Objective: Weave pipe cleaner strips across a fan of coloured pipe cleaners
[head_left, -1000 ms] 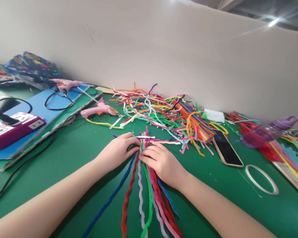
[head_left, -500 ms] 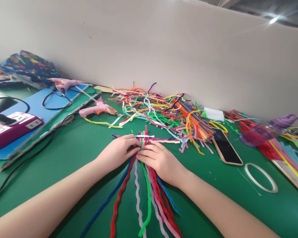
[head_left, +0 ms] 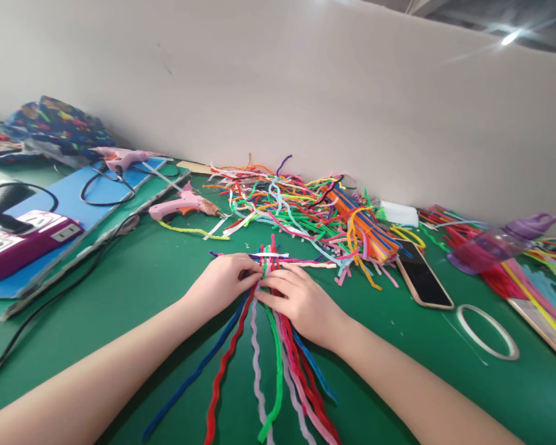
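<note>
A bundle of fuzzy pipe cleaners in blue, red, lilac, green (head_left: 276, 389) and pink runs lengthwise toward me and fans out. At its far end, a white pipe cleaner (head_left: 271, 254) and several purple and pink ones cross the bundle in a small woven patch. My left hand (head_left: 225, 279) is closed at the left edge of this patch, thumb and index finger pinched on the pipe cleaners. From the right, my right hand (head_left: 301, 303) rests over the strands with its fingers stretched and slightly spread. Its thumb is hidden, and the fingers partly cover the weave.
Behind the hands lies a heap of loose pipe cleaners (head_left: 282, 204). Pink glue guns (head_left: 185, 205) and a purple power strip (head_left: 32, 244) with black cords are on the left. A phone (head_left: 424, 275), tape ring (head_left: 487, 332) and purple bottle (head_left: 500, 244) lie right.
The right hand's fingers have spread a little and shifted slightly right. The left hand keeps its pinch, and the blue pipe cleaner's near end has swung slightly left.
</note>
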Demonstrator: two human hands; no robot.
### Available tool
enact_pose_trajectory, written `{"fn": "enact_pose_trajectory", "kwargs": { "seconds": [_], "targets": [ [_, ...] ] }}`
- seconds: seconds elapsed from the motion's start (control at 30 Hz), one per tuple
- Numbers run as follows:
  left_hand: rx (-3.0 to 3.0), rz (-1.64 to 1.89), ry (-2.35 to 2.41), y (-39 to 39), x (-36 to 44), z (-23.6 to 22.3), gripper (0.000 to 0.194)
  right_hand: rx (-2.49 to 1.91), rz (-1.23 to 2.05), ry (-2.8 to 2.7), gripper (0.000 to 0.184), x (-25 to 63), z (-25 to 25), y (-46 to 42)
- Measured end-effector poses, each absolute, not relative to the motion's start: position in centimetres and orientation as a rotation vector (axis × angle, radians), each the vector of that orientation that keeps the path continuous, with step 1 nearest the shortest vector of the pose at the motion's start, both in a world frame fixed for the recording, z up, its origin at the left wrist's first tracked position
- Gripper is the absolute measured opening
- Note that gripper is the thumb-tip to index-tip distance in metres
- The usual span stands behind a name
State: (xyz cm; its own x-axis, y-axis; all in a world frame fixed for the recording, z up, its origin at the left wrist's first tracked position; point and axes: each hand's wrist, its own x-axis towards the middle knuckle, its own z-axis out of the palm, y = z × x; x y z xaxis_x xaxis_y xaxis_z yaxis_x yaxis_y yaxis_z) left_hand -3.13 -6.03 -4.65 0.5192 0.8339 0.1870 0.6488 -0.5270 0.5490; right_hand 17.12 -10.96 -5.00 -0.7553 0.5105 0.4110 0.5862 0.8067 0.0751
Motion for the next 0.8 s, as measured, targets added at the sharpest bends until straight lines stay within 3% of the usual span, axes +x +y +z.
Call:
{"fn": "enact_pose_trajectory", "kwargs": {
  "seconds": [0.27,0.8],
  "targets": [
    [2.279,0.612,1.303,-6.23,-3.32,-4.37,0.028,-0.817,-0.279,-2.618,0.027,17.30,-5.21,-10.97],
    [2.310,0.631,1.263,-5.79,-3.52,-5.10,0.020,-0.813,-0.237,-2.628,0.030,17.34,-5.21,-10.78]
  ]
}}
